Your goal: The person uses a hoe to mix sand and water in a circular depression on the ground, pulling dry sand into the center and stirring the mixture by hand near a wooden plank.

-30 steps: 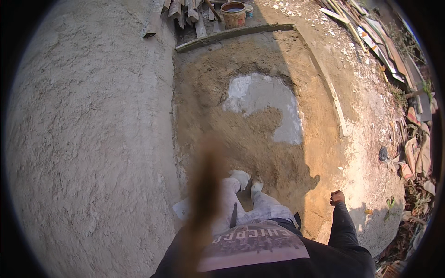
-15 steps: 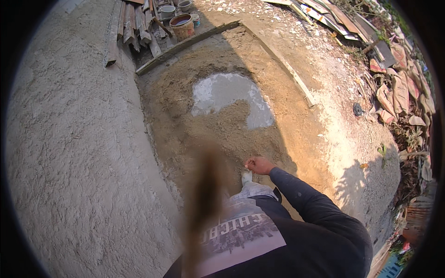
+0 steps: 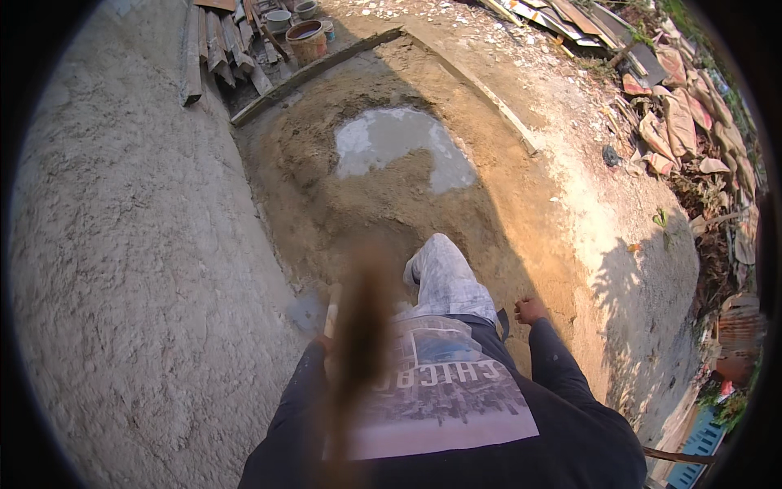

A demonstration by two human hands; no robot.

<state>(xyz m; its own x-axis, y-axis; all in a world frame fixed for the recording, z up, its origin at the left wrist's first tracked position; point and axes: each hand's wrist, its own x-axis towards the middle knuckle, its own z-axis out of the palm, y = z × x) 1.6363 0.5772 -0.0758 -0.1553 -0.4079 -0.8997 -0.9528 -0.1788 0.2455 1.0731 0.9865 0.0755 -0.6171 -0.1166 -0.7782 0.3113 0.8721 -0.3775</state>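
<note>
My left hand (image 3: 327, 345) is low at my left side, mostly hidden behind a blurred brown shape (image 3: 364, 326) close to the camera. It is closed on a pale wooden handle (image 3: 332, 308); a grey flat patch (image 3: 305, 312) shows beside it, which I cannot make out as a tool or wet ground. My right hand (image 3: 531, 310) hangs by my right hip, fingers curled in, with nothing visible in them. Ahead of my bent knee lies a heap of brown sand (image 3: 309, 179) around a pool of wet grey mix (image 3: 399, 138).
Wooden boards (image 3: 318, 77) edge the sand at the back and right. Rough grey concrete (image 3: 138, 244) stretches along the left. Beyond stand a bucket (image 3: 308, 45) and stacked planks (image 3: 220, 45). Crumpled sacks (image 3: 680, 122) lie at right; a stick (image 3: 680, 455) shows at lower right.
My right hand has drawn back from in front of my leg to my right side. My left hand and the pale handle have come into view. My knee has come forward.
</note>
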